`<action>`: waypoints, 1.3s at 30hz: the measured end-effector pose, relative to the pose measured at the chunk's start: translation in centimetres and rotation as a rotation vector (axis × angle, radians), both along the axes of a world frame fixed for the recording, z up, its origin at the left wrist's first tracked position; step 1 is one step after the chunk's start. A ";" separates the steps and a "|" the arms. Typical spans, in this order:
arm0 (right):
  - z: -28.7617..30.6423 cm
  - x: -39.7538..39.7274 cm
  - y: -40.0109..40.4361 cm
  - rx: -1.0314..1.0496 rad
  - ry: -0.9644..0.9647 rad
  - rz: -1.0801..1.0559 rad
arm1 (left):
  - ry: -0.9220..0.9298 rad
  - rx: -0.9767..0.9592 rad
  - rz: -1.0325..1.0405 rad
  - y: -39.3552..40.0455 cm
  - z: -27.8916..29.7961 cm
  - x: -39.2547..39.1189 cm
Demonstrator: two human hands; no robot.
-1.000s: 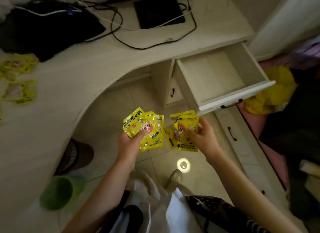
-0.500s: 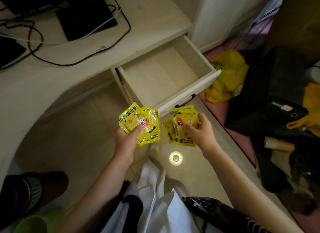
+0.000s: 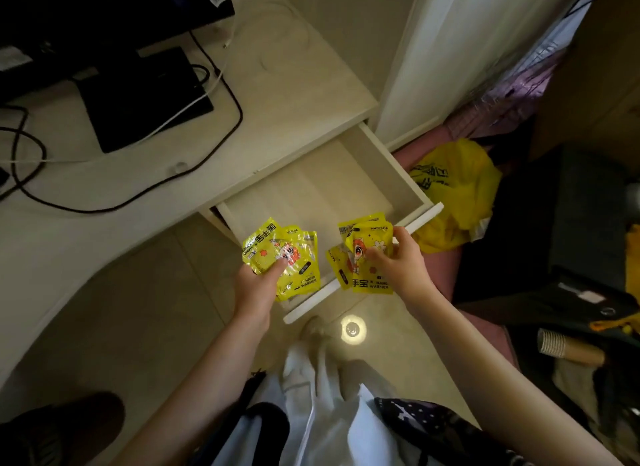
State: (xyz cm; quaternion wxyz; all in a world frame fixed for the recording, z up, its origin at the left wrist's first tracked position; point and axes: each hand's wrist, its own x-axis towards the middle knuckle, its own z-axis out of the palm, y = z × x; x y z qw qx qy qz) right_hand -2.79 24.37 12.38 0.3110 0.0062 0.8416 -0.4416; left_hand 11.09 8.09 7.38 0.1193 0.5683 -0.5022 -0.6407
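hand warmer packets (image 3: 298, 278), flat yellow sachets, are split into two fanned bunches, one in each grip. the left grip (image 3: 254, 289) pinches the left bunch (image 3: 282, 254), thumb pressed across the faces and fingers curled behind. the right grip (image 3: 403, 263) is closed round the right bunch (image 3: 369, 257), fingers curled over its near and right edges. both bunches hang in the air above the front board of the open drawer (image 3: 311, 195), which juts out from under the tabletop (image 3: 104, 240). its bare floor lies just ahead of and below the packets' top edges. their long axes point away from the person, into the drawer, with the left bunch tilted a little leftward. the left bunch overlaps the drawer's inside more, so that grip looks slightly nearer. i judge that a short reach forward and down would put either bunch inside.
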 end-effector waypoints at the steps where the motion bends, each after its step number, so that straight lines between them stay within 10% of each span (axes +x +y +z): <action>1: -0.2 -0.9 -0.6 0.005 -0.006 0.017 | -0.020 0.010 0.012 -0.2 -0.4 -0.6; 30: -16.5 -13.2 -10.6 0.215 -0.287 0.561 | -0.261 0.283 0.362 0.7 -14.3 -7.8; 39: -19.6 -14.8 -9.1 0.494 -0.147 0.733 | -0.480 0.283 0.188 0.2 -15.8 -7.3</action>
